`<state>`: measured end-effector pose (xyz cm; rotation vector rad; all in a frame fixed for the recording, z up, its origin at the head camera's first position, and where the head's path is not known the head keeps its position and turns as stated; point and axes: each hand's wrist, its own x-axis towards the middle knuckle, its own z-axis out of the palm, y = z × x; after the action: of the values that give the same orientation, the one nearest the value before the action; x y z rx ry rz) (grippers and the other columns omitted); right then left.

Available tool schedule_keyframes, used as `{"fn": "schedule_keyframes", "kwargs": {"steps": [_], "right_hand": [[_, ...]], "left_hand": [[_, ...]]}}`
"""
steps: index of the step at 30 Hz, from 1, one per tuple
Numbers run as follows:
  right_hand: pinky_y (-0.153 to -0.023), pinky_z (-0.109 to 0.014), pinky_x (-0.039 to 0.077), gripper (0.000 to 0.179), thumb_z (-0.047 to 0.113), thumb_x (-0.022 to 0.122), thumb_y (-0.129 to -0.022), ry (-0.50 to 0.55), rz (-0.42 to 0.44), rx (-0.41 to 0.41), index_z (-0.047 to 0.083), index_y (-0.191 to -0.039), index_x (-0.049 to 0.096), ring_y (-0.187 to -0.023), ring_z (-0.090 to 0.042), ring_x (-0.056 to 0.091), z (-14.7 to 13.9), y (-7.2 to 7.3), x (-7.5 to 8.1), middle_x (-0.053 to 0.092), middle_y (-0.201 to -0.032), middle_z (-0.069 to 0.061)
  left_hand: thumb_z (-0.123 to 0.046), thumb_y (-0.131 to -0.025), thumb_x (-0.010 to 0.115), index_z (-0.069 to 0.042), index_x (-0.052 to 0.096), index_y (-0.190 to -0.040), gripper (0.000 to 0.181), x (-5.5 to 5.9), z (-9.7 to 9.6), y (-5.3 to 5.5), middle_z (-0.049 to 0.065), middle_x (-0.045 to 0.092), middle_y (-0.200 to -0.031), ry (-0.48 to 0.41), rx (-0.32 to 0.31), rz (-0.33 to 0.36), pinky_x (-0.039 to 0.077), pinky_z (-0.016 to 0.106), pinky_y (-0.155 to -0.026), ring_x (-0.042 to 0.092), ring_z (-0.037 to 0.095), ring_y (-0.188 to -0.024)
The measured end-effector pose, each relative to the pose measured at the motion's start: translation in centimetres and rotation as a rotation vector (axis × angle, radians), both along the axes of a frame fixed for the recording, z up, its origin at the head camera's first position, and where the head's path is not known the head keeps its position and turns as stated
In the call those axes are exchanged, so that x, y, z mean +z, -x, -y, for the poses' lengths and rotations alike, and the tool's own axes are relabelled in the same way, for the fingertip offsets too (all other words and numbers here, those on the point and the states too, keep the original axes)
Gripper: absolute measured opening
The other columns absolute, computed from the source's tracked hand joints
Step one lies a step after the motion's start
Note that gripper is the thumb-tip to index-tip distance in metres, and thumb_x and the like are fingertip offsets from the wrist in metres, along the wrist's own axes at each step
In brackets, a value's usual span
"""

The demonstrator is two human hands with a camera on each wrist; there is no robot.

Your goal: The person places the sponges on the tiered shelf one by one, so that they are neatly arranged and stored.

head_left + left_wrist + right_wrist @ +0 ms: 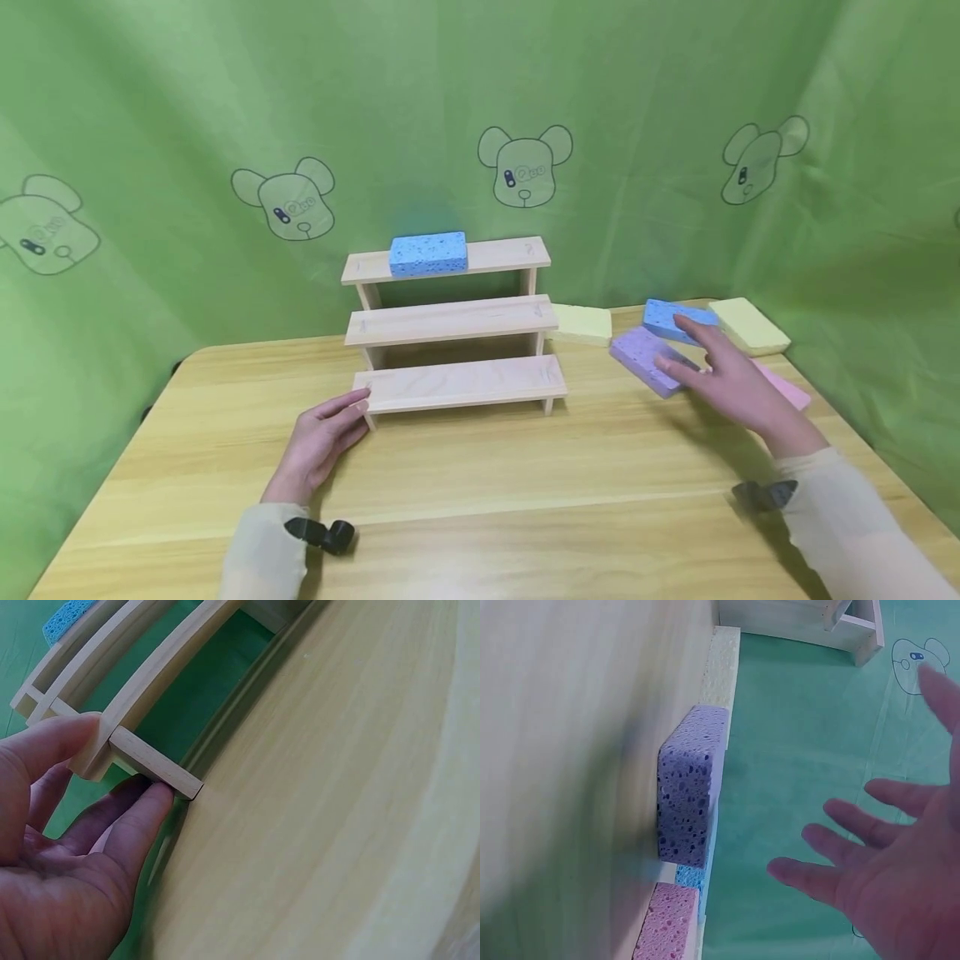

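Observation:
A three-tier wooden stepped rack stands mid-table, and a blue sponge lies on its top step. My left hand holds the left end of the lowest step. In the left wrist view its thumb lies at the board's end and its fingers touch the leg. Over at the right, my right hand hovers above a purple sponge, fingers spread and nothing in its grip. The right wrist view shows a gap between those fingers and the purple sponge.
Around the purple sponge lie a second blue sponge, a pale yellow one at the back right, and a pink one partly hidden by my right hand. Another yellow sponge sits beside the rack. A green curtain hangs behind the table.

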<state>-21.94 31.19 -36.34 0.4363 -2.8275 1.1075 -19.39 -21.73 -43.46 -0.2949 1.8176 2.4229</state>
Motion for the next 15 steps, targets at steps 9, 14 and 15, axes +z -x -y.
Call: {"fn": "schedule_keyframes", "kwargs": {"steps": [9, 14, 15], "right_hand": [[-0.100, -0.074, 0.032, 0.094, 0.039, 0.069, -0.092, -0.015, 0.026, -0.077, -0.018, -0.146, 0.017, -0.126, -0.061, 0.031, -0.1, 0.4, -1.0, 0.026, -0.142, -0.044], [-0.097, -0.071, 0.038, 0.093, 0.042, 0.068, -0.093, -0.061, 0.069, -0.108, -0.022, -0.142, 0.021, -0.116, -0.061, 0.042, -0.2, 0.4, -1.4, 0.029, -0.138, -0.047], [-0.096, -0.070, 0.040, 0.092, 0.042, 0.068, -0.093, -0.068, 0.068, -0.108, -0.022, -0.140, 0.023, -0.113, -0.060, 0.045, -0.2, 0.3, -1.5, 0.030, -0.137, -0.047]], "left_hand": [[-0.001, -0.091, 0.069, 0.004, 0.062, -0.126, 0.036, 0.1, 0.0, -0.1, 0.016, 0.050, -0.141, -0.004, 0.011, 0.004, 0.051, 0.034, -0.098, 0.064, 0.019, -0.108], [-0.001, -0.090, 0.069, 0.006, 0.060, -0.128, 0.039, 0.1, -0.1, -0.1, 0.017, 0.049, -0.142, -0.006, 0.008, 0.003, 0.051, 0.035, -0.099, 0.063, 0.021, -0.109], [-0.001, -0.090, 0.069, 0.006, 0.059, -0.128, 0.039, 0.1, 0.0, -0.1, 0.017, 0.049, -0.142, -0.003, 0.009, 0.003, 0.051, 0.035, -0.098, 0.063, 0.021, -0.109]]}}
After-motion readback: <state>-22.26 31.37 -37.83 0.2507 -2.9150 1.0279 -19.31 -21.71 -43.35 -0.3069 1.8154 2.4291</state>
